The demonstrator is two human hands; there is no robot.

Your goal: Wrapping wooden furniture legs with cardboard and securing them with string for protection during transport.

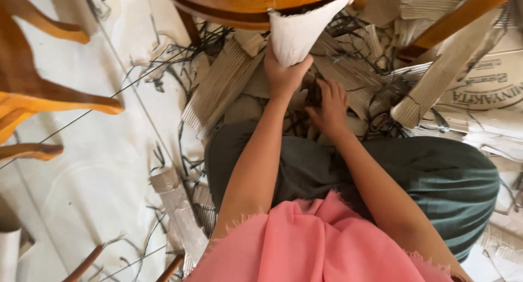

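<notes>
My left hand (284, 75) grips the narrow lower end of a white paper wrap (298, 34) that runs up over the rim of a round wooden furniture piece (239, 1). Just to its right, my right hand (328, 105) reaches down with bent fingers into a tangle of black straps (305, 121) lying between my knees. Whether those fingers hold a strap is hidden. I sit on the floor with dark green trousers and a pink cloth (321, 244) over my lap.
Strips of corrugated cardboard (220, 83) and a printed carton (490, 78) are piled ahead and to the right. Wooden chair parts (32, 91) stand at the left on a white sheet covering the floor. A taped cardboard roll (180, 211) lies by my left leg.
</notes>
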